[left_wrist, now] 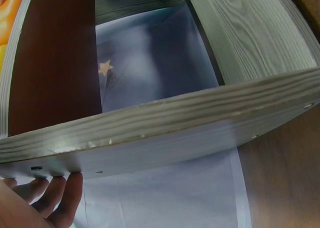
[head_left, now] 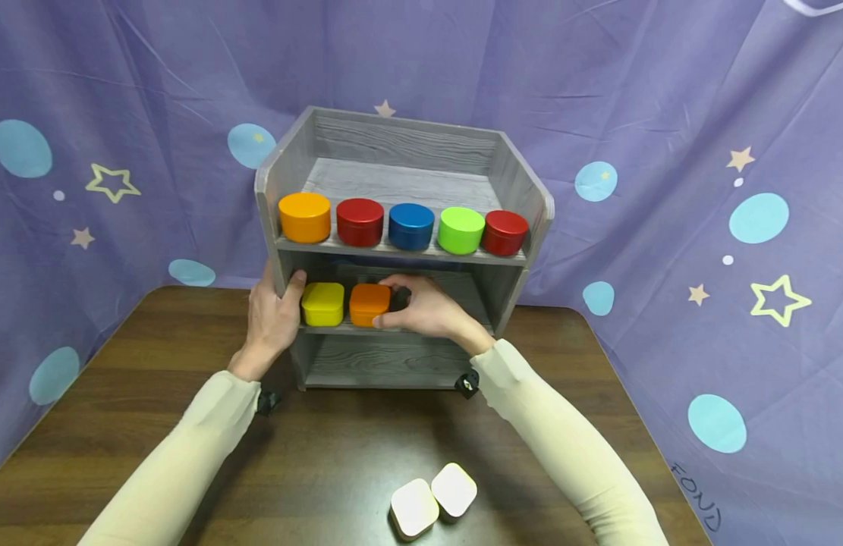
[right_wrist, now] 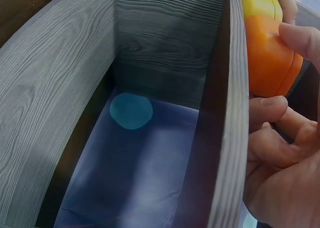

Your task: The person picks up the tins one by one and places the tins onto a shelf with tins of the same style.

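Note:
A grey wooden shelf unit (head_left: 404, 138) stands on the table. On its middle board a square orange tin (head_left: 369, 305) sits just right of a square yellow tin (head_left: 323, 305). My right hand (head_left: 429, 307) holds the orange tin, thumb at the front and fingers at the back; the right wrist view shows the thumb on the orange tin (right_wrist: 270, 55). With my left hand (head_left: 272, 317) I grip the unit's left side panel, thumb on the inner side. Seen from the left wrist, the fingers (left_wrist: 70, 200) press against the panel's outer face.
Along the top board stand round tins: a light orange one (head_left: 305, 218), a red one (head_left: 360, 223), a blue one (head_left: 411, 227), a green one (head_left: 460, 230) and another red one (head_left: 506, 233). Two whitish square tins (head_left: 414, 509) lie at the table's front. A purple curtain (head_left: 667, 227) hangs behind.

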Action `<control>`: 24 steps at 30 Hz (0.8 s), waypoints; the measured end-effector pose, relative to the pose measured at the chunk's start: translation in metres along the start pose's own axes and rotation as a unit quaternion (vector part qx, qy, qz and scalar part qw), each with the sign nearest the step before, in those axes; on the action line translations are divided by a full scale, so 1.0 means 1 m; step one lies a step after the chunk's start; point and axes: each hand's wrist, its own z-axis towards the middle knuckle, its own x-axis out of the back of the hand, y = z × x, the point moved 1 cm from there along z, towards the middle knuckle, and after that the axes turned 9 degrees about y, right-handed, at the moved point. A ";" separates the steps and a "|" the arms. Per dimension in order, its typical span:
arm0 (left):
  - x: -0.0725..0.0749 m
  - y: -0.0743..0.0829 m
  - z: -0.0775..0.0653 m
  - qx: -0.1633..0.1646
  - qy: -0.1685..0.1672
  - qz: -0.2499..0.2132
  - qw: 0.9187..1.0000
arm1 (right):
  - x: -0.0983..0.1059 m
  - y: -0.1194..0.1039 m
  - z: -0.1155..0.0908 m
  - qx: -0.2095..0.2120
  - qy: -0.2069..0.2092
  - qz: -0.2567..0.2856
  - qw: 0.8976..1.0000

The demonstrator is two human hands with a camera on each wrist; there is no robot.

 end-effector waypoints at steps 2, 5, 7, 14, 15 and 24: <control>0.000 0.000 0.000 -0.001 0.001 -0.001 1.000 | -0.001 0.001 0.000 -0.004 -0.001 0.002 1.000; 0.000 0.000 -0.001 -0.005 0.003 -0.002 1.000 | -0.001 0.002 0.000 -0.005 -0.003 0.004 1.000; 0.000 0.000 -0.001 -0.007 0.003 -0.003 1.000 | -0.001 0.002 0.000 -0.005 -0.006 0.005 1.000; 0.000 0.000 0.000 -0.006 -0.003 -0.007 1.000 | 0.000 0.002 0.000 -0.001 -0.019 0.004 1.000; 0.000 -0.001 0.000 -0.005 -0.005 -0.009 1.000 | 0.001 0.002 0.000 0.002 -0.021 0.002 1.000; 0.000 -0.002 0.000 -0.005 -0.009 -0.013 1.000 | 0.001 0.010 -0.007 0.021 0.005 0.021 1.000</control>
